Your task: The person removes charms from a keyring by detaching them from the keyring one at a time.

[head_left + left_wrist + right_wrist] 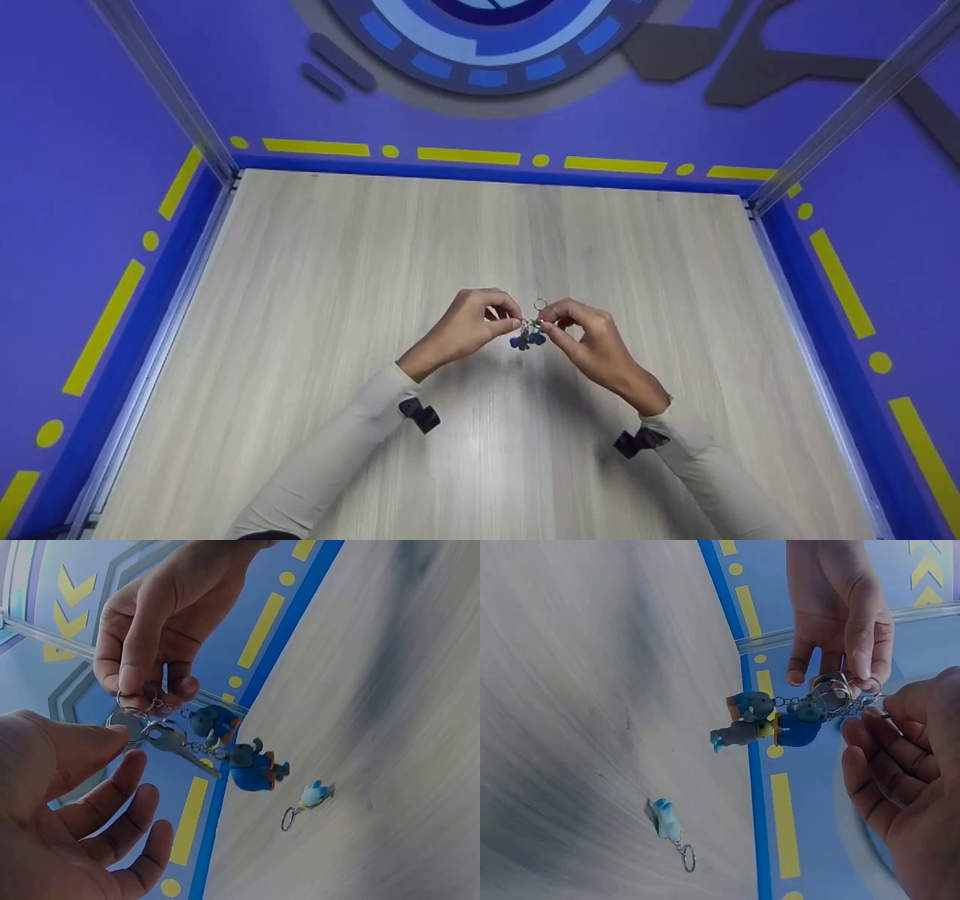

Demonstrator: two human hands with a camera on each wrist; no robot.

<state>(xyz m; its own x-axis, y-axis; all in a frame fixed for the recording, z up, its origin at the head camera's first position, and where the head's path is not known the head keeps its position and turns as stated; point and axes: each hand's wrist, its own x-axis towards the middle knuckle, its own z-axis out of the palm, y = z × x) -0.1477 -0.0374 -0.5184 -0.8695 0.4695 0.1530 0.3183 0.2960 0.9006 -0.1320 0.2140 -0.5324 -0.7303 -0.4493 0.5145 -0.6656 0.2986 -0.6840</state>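
Both hands are raised close together over the table and pinch metal key rings between thumb and forefinger. My left hand grips the rings from the left, my right hand from the right. The linked rings meet between the fingertips. A silver key hangs from them in the left wrist view. Small blue and grey figurine charms dangle on short chains, seen as a dark blue cluster in the head view. Fingers partly hide the rings.
A light-blue figurine keychain with its own ring lies on the pale wooden table, apart from the hands. Blue panels with yellow marks stand at the back and sides, and metal posts rise at the back corners.
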